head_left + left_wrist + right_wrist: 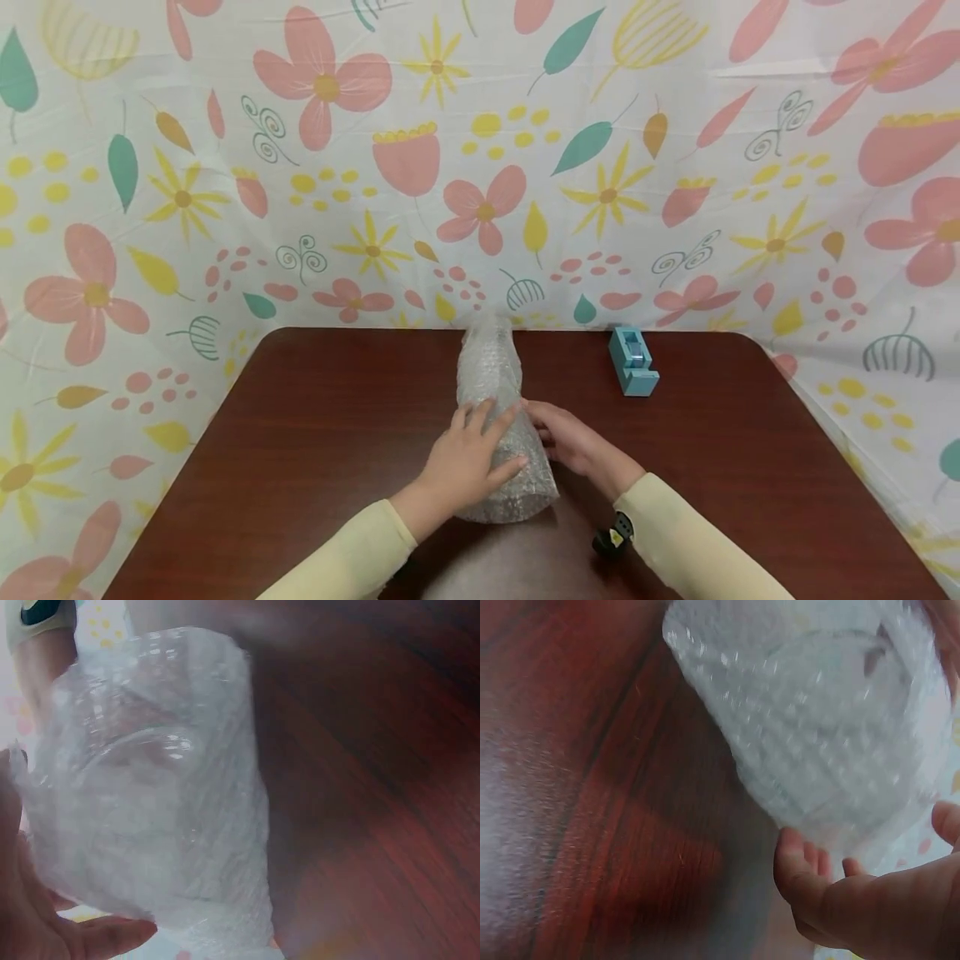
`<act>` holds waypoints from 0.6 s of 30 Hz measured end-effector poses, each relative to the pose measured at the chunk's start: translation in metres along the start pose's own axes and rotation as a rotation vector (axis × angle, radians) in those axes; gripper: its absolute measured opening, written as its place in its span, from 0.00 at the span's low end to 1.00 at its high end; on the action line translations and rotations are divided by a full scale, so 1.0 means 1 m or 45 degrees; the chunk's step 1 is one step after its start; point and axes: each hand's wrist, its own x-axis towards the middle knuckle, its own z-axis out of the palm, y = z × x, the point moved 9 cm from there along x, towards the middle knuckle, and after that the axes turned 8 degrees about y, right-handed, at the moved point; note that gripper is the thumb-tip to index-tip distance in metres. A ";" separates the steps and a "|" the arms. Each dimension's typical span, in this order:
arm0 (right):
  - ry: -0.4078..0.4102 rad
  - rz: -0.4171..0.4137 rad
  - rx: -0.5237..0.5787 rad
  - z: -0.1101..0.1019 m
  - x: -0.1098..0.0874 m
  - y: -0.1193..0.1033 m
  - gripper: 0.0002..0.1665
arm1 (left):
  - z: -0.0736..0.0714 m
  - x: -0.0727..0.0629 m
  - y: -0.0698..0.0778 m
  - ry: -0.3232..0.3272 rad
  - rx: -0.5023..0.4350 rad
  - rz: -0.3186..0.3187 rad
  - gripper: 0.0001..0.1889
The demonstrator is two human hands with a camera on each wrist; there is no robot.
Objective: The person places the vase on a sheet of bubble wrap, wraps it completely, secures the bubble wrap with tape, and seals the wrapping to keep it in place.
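A long bundle of clear bubble wrap (489, 367) lies lengthwise on the table, its wide open end toward me. Through the loose wrap at that end, the left wrist view shows a curved, clear rim (150, 739); what object it belongs to cannot be made out. My left hand (461, 462) rests on top of the bundle with its fingers spread. At the bundle's right side, my right hand (573, 442) touches the wrap with loosely bent fingers. In the right wrist view, the fingertips (791, 847) meet the edge of the wrap.
A light blue tape dispenser (633, 362) with a roll of tape stands at the back right of the dark brown table (337, 417). Behind the table hangs a flower-patterned cloth (480, 167). A black strap device (615, 533) is on my right wrist.
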 end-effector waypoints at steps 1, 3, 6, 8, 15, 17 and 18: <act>-0.013 -0.015 -0.017 0.001 -0.003 0.000 0.41 | 0.000 0.000 -0.001 -0.021 -0.082 -0.017 0.36; -0.030 -0.037 -0.041 0.001 -0.008 -0.001 0.45 | -0.001 -0.001 -0.005 -0.050 -0.267 -0.056 0.36; -0.041 -0.051 -0.061 0.001 -0.012 0.000 0.48 | -0.005 -0.003 -0.014 -0.037 -0.478 -0.111 0.32; -0.047 -0.055 -0.058 0.000 -0.013 0.001 0.49 | -0.006 -0.006 -0.022 -0.020 -0.580 -0.153 0.29; -0.105 -0.057 -0.074 -0.001 -0.019 0.007 0.58 | 0.003 -0.013 -0.047 -0.003 -0.886 -0.355 0.25; -0.112 -0.055 -0.079 0.000 -0.021 0.007 0.59 | 0.005 -0.015 -0.053 0.003 -0.965 -0.442 0.25; -0.113 -0.049 -0.067 0.000 -0.021 0.008 0.58 | 0.006 -0.016 -0.056 0.014 -1.002 -0.486 0.24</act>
